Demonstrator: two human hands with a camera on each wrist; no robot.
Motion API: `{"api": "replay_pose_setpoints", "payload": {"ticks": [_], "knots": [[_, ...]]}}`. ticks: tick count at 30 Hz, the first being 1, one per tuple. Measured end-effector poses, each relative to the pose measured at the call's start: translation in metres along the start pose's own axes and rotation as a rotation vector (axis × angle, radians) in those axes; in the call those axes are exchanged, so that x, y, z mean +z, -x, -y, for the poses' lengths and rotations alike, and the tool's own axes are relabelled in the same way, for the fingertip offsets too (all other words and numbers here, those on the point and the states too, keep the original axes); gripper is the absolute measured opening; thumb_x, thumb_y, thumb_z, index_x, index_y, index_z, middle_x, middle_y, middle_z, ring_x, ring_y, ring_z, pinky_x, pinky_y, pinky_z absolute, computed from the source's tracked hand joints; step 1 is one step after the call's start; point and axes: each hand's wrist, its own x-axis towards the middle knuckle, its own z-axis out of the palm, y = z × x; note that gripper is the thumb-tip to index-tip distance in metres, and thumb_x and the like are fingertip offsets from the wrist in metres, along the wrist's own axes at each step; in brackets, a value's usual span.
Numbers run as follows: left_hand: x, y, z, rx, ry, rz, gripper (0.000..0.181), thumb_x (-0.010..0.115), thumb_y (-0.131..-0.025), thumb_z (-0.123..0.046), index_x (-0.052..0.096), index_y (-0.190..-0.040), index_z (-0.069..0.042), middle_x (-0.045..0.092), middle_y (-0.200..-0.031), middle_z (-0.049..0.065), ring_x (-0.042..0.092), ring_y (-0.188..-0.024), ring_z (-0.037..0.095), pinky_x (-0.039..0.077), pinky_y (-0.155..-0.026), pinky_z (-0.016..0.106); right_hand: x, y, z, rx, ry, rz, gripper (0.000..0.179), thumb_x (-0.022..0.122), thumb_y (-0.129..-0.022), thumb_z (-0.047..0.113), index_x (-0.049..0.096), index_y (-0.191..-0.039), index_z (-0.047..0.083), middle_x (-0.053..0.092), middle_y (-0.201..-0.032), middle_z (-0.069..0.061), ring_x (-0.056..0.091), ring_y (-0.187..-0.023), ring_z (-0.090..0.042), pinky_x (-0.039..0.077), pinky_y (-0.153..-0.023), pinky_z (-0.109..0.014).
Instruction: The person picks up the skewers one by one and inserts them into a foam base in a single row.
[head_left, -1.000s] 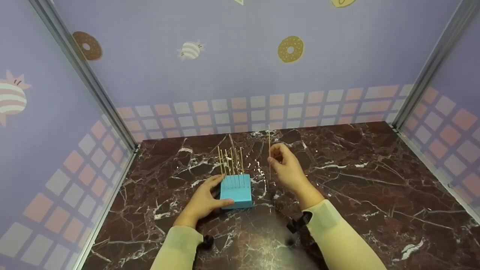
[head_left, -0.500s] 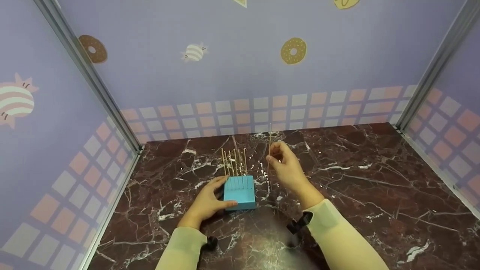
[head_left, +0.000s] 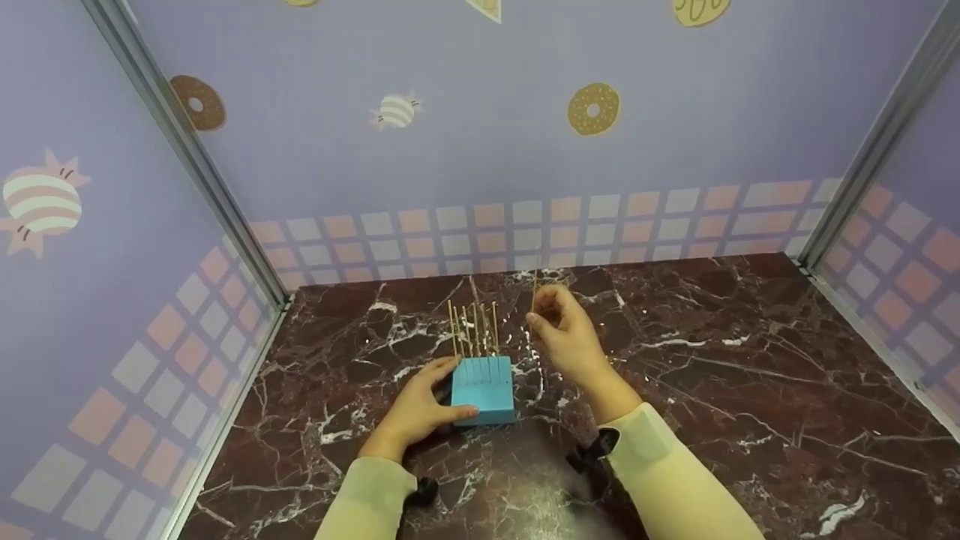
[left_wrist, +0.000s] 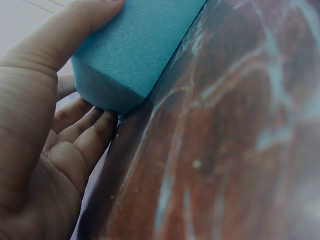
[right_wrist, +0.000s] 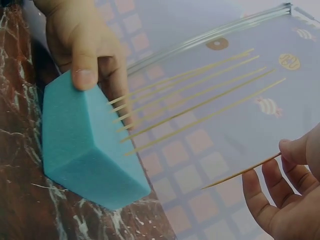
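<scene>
A blue foam block [head_left: 484, 394] sits on the dark marble-patterned table, with several thin wooden skewers [right_wrist: 200, 106] stuck upright in a row in its top. My left hand [head_left: 420, 405] grips the block from its left side, thumb along the near face and fingers round the far side; the left wrist view shows the thumb over the foam [left_wrist: 145, 45]. To the right of the block, my right hand [head_left: 566, 330] pinches one loose skewer [right_wrist: 240, 172] between thumb and fingers. Its pointed lower end hangs free in the air, apart from the block.
The marbled table [head_left: 712, 420] spreads around both hands, with small pale specks behind the block. Purple walls [head_left: 480, 150] with printed sweets and tiles close in the back and sides. A dark wrist-worn device [head_left: 592, 450] is strapped on each sleeve.
My right hand has shifted slightly left toward the block, lowering the skewer a little. My left hand keeps its hold on the block. The head view has tilted slightly.
</scene>
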Motion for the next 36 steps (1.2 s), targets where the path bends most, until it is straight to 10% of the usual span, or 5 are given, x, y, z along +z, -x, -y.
{"api": "replay_pose_setpoints", "payload": {"ticks": [36], "knots": [[0.0022,0.0006,-0.0005,-0.011,-0.044,-0.014,0.109,0.102,-0.086,-0.035,0.044,-0.174,-0.009,0.035,-0.183,0.022,0.036,-0.17,0.047,0.048,-0.133,0.056,0.0056,0.0028,-0.0103,-0.008,0.024,0.038,0.018,0.072,-0.105,-0.005,0.07,-0.121,0.004,0.067,-0.109,-0.011,0.061,-0.099,-0.021,0.055,-0.082,-0.022]]}}
